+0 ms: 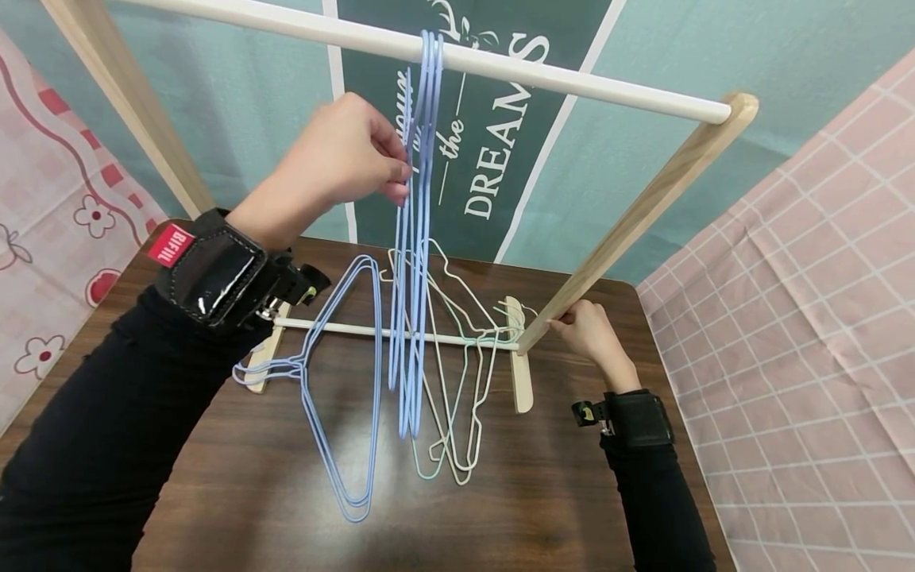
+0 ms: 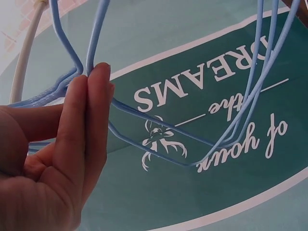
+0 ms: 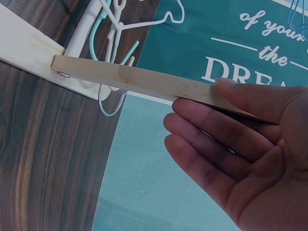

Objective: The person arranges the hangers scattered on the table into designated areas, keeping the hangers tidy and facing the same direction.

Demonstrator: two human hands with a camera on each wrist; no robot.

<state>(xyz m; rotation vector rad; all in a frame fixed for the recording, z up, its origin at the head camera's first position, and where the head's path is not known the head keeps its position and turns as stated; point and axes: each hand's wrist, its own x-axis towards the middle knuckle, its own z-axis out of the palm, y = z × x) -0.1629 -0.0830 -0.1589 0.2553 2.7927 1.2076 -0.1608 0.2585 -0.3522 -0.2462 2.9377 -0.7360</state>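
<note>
We find the left grip [image 1: 353, 151] pinching blue hanger wire [image 2: 96, 33] beside hangers [image 1: 429, 87] on the white rail [image 1: 572, 80]; the right grip [image 1: 590, 332] pinches a wooden post [image 1: 646, 212].

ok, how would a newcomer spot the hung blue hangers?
Find the wooden rack, then its white top bar. In the head view, a blue hanger bundle hangs there, just right of the left hand. Unlike the blue hangers lower left, its hooks loop over the bar.

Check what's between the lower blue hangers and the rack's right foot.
In the head view, white hangers, a mint hanger and the lower bar lie there, with the hanging blue hangers crossing in front.
</note>
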